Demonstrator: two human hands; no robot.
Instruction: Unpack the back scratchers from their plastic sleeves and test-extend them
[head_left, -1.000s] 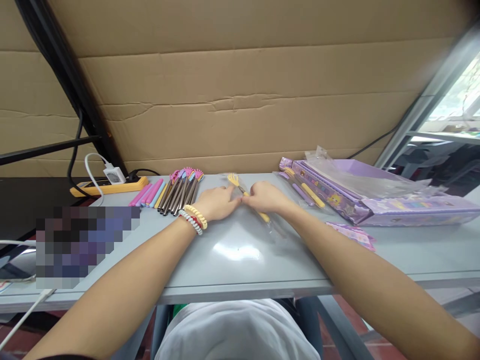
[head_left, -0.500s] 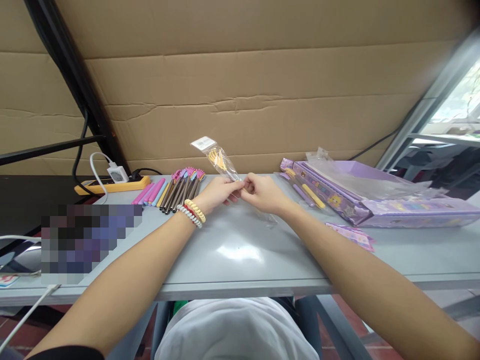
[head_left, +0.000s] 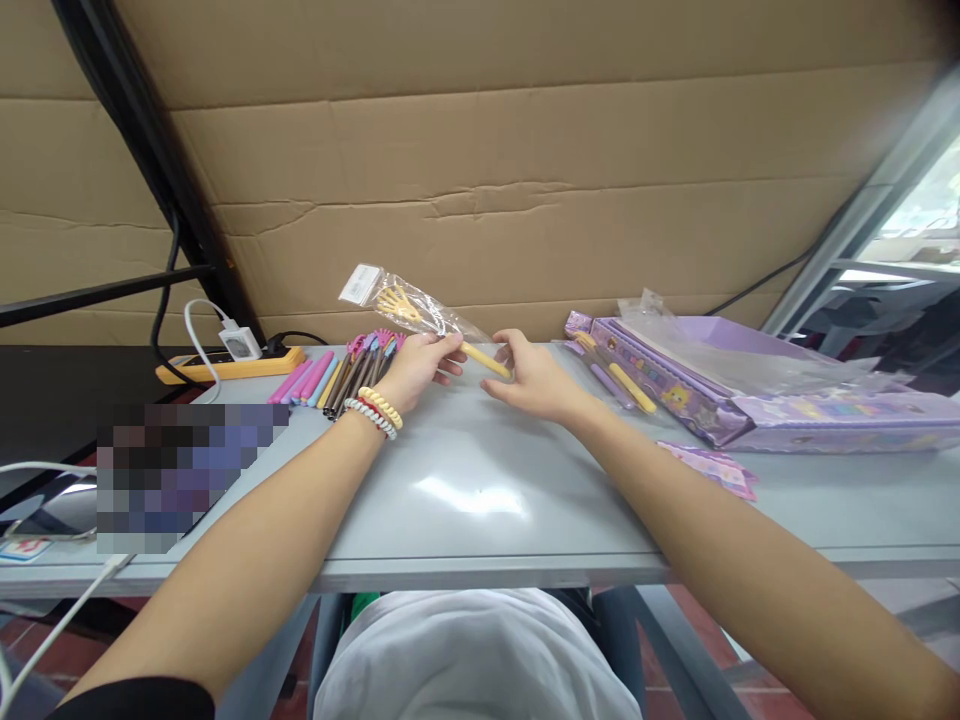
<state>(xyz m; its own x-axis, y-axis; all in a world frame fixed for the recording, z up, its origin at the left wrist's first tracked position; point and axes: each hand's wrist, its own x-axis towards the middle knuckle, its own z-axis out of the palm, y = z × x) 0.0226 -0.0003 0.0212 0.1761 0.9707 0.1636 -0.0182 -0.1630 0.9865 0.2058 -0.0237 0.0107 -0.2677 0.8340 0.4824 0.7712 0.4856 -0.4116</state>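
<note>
A clear plastic bag [head_left: 433, 312] with a white label at its top holds a yellow back scratcher [head_left: 486, 360] with a hand-shaped head. My left hand [head_left: 424, 368] is closed around its middle, thumb on top, and keeps it slanted above the table. At the handle's lower end is my right hand [head_left: 534, 378], its thumb and fingers apart on either side of the tip; whether they touch it is hard to see. Beside my left wrist lies a row of back scratchers [head_left: 352, 375] with pink, blue, yellow and dark handles.
To the right, yellow and purple back scratchers [head_left: 626, 385] lie by an open purple patterned box [head_left: 825, 425] with clear plastic in it. Purple printed paper [head_left: 712, 468] is in front. A yellow power strip [head_left: 281, 365] with cables sits at left. Cardboard [head_left: 480, 140] walls the back.
My right hand has released its pinch and spread around the handle end. The bagged back scratcher has tilted flatter, its label end moving left. My left hand has shifted slightly left and up.
</note>
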